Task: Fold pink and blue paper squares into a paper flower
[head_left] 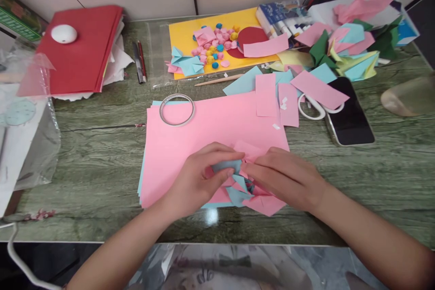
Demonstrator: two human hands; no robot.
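Left hand (197, 181) pinches a blue flap of the folded paper piece (239, 189); right hand (285, 176) grips its pink folds. The piece sits on the pink sheet (190, 140). Several flaps are creased, others look loose.

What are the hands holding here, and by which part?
The left hand pinches the blue upper flap of a folded paper piece, pink and blue; the right hand grips its pink right side.

A green marbled table (91, 145) carries pink paper sheets (190, 140), a tape ring (176, 109), a red folder (81, 50), a yellow sheet (183, 36), pens (140, 61) and a phone (350, 115).
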